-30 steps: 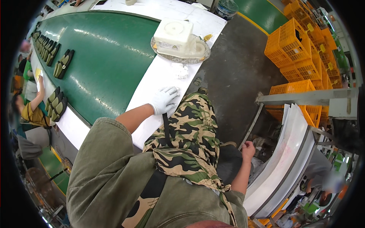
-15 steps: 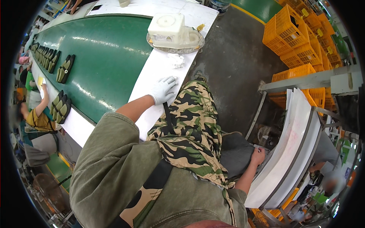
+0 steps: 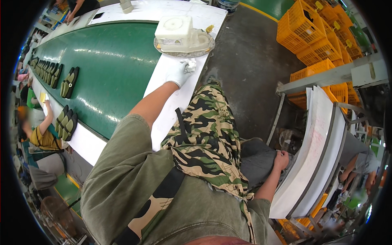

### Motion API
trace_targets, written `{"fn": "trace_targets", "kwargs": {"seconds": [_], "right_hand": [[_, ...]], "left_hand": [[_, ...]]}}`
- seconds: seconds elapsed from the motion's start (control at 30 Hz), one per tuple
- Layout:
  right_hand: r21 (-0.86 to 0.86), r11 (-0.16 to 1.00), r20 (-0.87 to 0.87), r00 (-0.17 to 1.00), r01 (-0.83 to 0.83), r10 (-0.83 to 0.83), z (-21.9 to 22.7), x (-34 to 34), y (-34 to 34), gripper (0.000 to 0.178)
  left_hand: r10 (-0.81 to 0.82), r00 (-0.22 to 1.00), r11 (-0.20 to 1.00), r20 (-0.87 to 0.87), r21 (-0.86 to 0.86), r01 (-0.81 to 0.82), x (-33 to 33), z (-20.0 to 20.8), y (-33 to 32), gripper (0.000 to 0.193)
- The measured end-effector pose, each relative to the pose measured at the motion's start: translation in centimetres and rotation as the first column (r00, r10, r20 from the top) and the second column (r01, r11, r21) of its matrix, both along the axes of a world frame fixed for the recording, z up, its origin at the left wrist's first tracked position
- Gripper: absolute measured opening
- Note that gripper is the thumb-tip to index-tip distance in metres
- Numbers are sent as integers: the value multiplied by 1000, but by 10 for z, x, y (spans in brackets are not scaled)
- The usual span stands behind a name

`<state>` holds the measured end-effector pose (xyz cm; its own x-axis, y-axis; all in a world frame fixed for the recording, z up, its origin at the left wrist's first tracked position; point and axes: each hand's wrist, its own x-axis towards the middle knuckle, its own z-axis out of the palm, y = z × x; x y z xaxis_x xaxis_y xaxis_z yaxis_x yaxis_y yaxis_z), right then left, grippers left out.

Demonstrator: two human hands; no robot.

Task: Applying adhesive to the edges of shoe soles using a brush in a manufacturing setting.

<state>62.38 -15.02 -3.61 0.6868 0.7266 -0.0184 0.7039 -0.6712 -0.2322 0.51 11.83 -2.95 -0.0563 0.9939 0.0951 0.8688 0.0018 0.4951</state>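
My left hand [image 3: 177, 74], in a white glove, is on the white tabletop [image 3: 161, 94] with its fingers closed on a crumpled white wad [image 3: 190, 65]. I cannot tell whether the wad is cloth or paper. Just beyond it stands a whitish plastic container [image 3: 174, 32] on a round, stained tray [image 3: 179, 53]. Bare and curled, my right hand [image 3: 281, 159] is at the far side of my grey trouser leg [image 3: 257, 158]. What its fingers hold, if anything, is hidden.
A green conveyor belt [image 3: 118, 61] carries olive sandals [image 3: 69, 83] at the left. Another person [image 3: 43, 130] works beyond it. Orange crates [image 3: 300, 28] are stacked at the far right, behind a grey metal beam [image 3: 326, 75]. A curved white panel [image 3: 304, 163] stands beside my right arm.
My left hand has slid forward over the white tabletop and closed on the crumpled wad. My right hand has shifted slightly up and stays curled. The view has turned a little.
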Motion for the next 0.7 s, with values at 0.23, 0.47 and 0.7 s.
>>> {"fn": "trace_targets", "kwargs": {"seconds": [0.23, 0.47, 0.7], "right_hand": [[91, 994, -141, 987, -58, 71, 8, -31, 52, 31], [529, 784, -610, 497, -324, 617, 69, -289, 204, 29], [582, 680, -603, 324, -447, 729, 75, -483, 270, 53]], "left_hand": [[230, 497, 968, 837, -147, -202, -53, -84, 16, 45], [336, 353, 936, 873, -267, -230, -6, -28, -1, 30], [272, 240, 947, 932, -216, -237, 10, -7, -13, 25]]}}
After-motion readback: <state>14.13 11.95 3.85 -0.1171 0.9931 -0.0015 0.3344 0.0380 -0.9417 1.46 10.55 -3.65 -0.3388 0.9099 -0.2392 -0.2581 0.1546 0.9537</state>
